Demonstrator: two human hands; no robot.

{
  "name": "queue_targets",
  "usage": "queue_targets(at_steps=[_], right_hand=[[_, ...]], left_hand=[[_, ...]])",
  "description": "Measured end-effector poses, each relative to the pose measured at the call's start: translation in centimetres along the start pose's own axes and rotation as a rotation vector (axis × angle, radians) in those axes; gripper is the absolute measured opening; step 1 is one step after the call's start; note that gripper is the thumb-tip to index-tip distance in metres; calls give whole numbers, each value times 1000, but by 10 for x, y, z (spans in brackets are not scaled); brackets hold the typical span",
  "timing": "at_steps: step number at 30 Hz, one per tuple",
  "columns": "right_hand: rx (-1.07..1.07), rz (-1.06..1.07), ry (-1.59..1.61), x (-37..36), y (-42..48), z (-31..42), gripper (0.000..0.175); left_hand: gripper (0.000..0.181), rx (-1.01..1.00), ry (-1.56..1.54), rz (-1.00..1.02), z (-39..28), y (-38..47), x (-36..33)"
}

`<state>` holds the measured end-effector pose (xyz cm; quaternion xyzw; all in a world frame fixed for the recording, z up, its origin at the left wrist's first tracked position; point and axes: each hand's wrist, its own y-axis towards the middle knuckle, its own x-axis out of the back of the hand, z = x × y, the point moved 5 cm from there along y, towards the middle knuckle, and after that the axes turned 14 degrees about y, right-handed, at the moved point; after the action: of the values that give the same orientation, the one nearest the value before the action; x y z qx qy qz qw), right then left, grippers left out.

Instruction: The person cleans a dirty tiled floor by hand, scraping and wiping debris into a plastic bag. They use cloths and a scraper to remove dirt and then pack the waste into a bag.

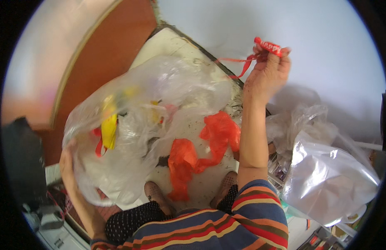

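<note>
My right hand (269,70) is raised in front of the pale wall, its fingers pinching a small red item (270,47) that bears white lettering. Red ribbon (247,66) trails from it to the left. At the left, my left hand (67,157) grips the edge of a large clear plastic bag (130,175), which spreads over the floor ahead of me. Through the film show a yellow item (109,132) with a red strap and some smaller yellow and pink pieces, blurred by the plastic. What the red and yellow items are, I cannot tell.
A crumpled red plastic bag (182,156) lies on the pale floor (200,190) between my shoes. At the right, clear plastic sheeting (324,178) covers part of a rack. A reddish-brown panel (108,47) stands at the upper left, and a dark object (22,165) at the far left.
</note>
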<state>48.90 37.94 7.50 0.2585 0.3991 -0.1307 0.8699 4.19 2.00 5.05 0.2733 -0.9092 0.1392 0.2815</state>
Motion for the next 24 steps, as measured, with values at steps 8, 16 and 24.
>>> queue_targets(at_steps=[8,16,24], right_hand=[[-131,1123,24,-131,-254,-53,9],[-324,1766,-775,-55,-313,-97,25],[-386,222,-930,134,-57,15,58]], left_hand=[[48,237,-593,-135,-69,-1,-56],[52,352,-797,-200,-21,-3,-30],[46,381,-936,-285,30,30,17]])
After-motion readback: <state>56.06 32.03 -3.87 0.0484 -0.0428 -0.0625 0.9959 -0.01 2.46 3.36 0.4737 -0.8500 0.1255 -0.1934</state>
